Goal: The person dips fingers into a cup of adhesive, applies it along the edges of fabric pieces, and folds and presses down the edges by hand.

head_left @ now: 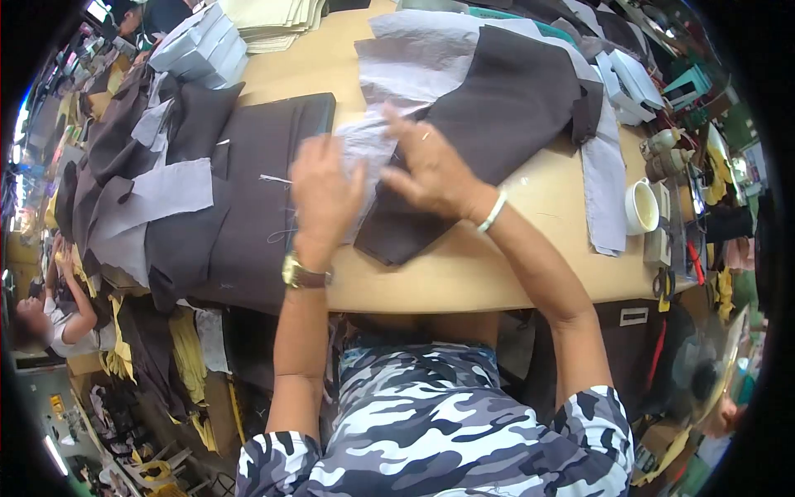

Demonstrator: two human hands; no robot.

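Observation:
My left hand (325, 195) is over the right edge of a dark brown folded cloth stack (257, 166), its thumb apart from its fingers and slightly blurred. To its right, my right hand (435, 170) is over a dark brown cut fabric piece (505, 103), thumb and forefinger spread. Between the hands lies a crumpled light grey lining cloth (364, 142); whether the fingertips touch it is unclear. Neither hand visibly grips anything. Loose white threads (275, 179) show beside my left wrist.
Dark and grey fabric pieces (178, 186) heap at the table's left. White boxes (199, 50) and paper sheets (273, 21) stand at the back. On the right are a white cup (641, 207), small bottles (667, 157) and scissors (663, 287). Another person (62, 319) is at far left.

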